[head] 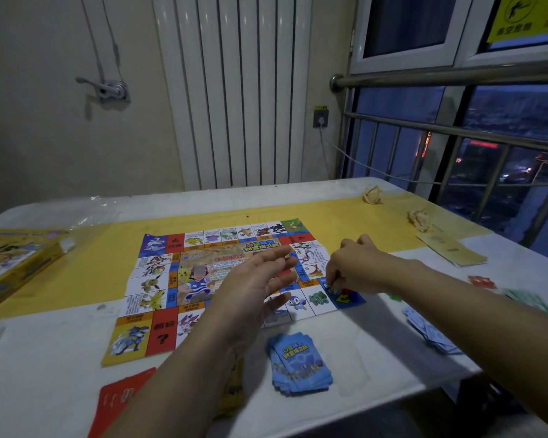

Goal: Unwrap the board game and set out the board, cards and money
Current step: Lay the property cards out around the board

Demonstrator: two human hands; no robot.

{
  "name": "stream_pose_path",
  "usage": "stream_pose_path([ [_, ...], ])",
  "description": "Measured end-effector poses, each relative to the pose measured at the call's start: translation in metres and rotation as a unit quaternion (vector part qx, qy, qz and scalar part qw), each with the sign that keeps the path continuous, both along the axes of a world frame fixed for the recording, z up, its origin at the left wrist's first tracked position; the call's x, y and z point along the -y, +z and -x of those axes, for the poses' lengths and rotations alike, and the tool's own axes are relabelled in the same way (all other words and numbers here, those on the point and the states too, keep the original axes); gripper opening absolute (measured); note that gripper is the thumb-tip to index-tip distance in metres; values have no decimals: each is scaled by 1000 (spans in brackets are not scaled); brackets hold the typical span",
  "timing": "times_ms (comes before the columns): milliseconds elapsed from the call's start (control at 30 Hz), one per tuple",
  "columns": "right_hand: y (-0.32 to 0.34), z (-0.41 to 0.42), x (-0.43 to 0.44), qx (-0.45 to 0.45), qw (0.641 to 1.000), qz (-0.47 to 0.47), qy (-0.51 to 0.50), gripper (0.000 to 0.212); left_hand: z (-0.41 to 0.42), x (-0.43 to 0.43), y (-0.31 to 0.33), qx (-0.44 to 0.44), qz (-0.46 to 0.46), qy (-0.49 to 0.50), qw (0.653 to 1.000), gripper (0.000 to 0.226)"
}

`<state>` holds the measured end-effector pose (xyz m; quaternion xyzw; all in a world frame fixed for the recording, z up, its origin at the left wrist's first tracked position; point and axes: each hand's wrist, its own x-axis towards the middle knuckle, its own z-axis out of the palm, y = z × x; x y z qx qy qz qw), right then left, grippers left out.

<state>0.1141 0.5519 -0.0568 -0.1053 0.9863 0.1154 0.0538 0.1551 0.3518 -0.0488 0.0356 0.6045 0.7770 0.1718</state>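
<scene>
"?" on board's point(171, 279) red sq point(162, 335), rest illegible

board point(159, 289) mid-table, box point(16, 260) to its left, card deck point(301, 363) before it

game board point(159, 279): border squares in white, red, blue, orange and green, printed with cartoon creatures; black question marks on the red squares; tan centre panel
card deck point(299, 363): blue backs, yellow lettering
loose card point(121, 399): red
game box point(16, 260): yellow, multicoloured print
play money point(525, 300): green, blurred
worktop point(45, 374): white
band across worktop point(92, 257): yellow
crumpled paper point(373, 195): tan
</scene>
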Motion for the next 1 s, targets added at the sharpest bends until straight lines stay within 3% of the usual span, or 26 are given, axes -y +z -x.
stream_pose_path([
  [300, -11, -7, -1, -57, 998, 2, 17, 15, 1, 2, -2, 3, -11, 3, 1000, 17],
  [400, -11, -9, -1, -84, 996, -8, 29, 17, -2, 5, 0, -27, -6, 12, 1000, 17],
  [500, -2, -18, 8, -111, 992, 42, 41, 27, -9, 19, 6, -100, 22, 26, 994, 20],
  [733, 24, -65, 82, -39, 968, 184, 163, 28, -27, 88, 7, -223, 136, 91, 961, 25],
  [833, 21, -74, 112, 19, 966, 197, 168, 34, -34, 128, 0, -235, 241, 105, 936, 23],
  [1000, 6, -75, 146, 85, 971, 167, 147, 51, -43, 181, -16, -206, 451, 44, 867, 24],
])
